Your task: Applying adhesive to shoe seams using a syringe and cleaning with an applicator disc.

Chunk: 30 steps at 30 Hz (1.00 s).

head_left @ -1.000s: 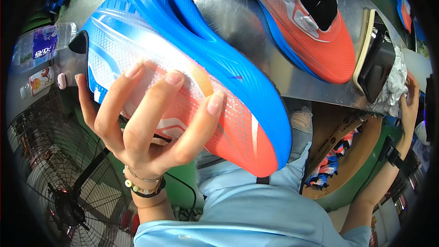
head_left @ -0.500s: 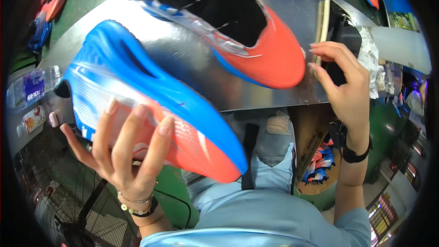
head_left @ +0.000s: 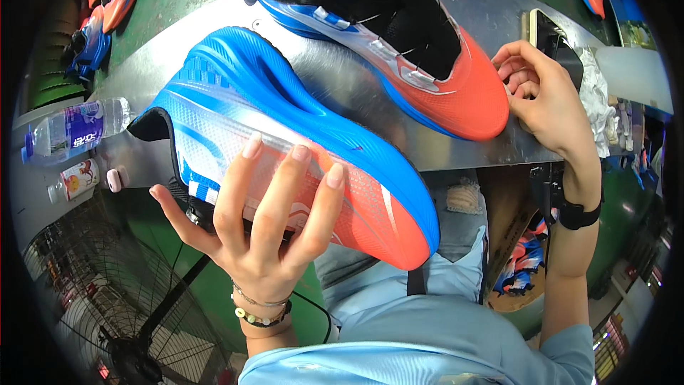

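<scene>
A blue, white and coral running shoe (head_left: pixel 285 117) is tipped on its side in my left hand (head_left: pixel 274 224). My fingers spread over its upper, and the blue sole faces up and away from me. Beyond it a matching shoe (head_left: pixel 474 93) rests on the metal table, coral toe to the right and black lining showing. Just off that toe is my right hand (head_left: pixel 545 93), its fingers curled in and thumb drawn toward them. Whether a small thing sits between those fingertips I cannot make out.
The metal table (head_left: pixel 171 93) carries a dark phone-like object (head_left: pixel 552 39) and crumpled white paper (head_left: pixel 593 100) on the right. A water bottle (head_left: pixel 78 128) and a small labelled bottle (head_left: pixel 77 178) lie at left, above a fan (head_left: pixel 135 321). A box of shoe parts (head_left: pixel 524 264) is below.
The whole view has shifted, so most things appear farther right. My right hand's fingers have curled in more, close by the far shoe's toe. My left hand keeps hold of its shoe.
</scene>
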Each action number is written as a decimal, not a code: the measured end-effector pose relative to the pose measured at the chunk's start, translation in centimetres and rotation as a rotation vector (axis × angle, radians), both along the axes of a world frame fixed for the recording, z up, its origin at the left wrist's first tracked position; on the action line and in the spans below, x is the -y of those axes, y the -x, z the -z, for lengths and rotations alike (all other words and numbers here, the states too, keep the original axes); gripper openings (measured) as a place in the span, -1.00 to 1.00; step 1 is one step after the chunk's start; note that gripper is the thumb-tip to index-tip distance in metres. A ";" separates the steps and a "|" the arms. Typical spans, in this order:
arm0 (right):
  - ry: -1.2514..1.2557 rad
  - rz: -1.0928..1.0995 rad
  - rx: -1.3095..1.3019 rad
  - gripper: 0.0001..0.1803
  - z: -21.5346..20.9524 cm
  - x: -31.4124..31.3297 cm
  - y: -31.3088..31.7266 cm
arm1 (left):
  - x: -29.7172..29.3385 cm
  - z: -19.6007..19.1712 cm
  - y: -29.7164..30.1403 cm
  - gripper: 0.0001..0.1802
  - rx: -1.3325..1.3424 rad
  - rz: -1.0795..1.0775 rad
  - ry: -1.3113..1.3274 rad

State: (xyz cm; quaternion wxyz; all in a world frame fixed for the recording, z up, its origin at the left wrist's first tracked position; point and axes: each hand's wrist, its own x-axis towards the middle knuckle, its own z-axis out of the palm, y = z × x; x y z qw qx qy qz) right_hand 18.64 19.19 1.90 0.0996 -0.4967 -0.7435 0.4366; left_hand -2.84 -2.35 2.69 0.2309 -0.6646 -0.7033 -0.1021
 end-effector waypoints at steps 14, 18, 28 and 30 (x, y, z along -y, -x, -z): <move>-0.342 -0.192 -0.238 -0.85 -2.8 7.9 2.6 | 1.2 1.4 0.2 -0.62 -0.027 0.079 -0.087; -0.324 -0.519 -0.315 -0.79 -3.7 7.6 4.1 | 1.2 1.9 0.6 -0.62 -0.049 0.089 -0.075; -0.467 -0.741 -0.222 -0.65 -4.0 6.1 6.7 | 0.1 3.3 1.8 -0.71 -0.124 0.234 -0.258; -0.497 -0.758 -0.186 -0.66 -4.6 6.0 6.7 | 0.2 2.9 1.2 -0.71 -0.104 0.207 -0.245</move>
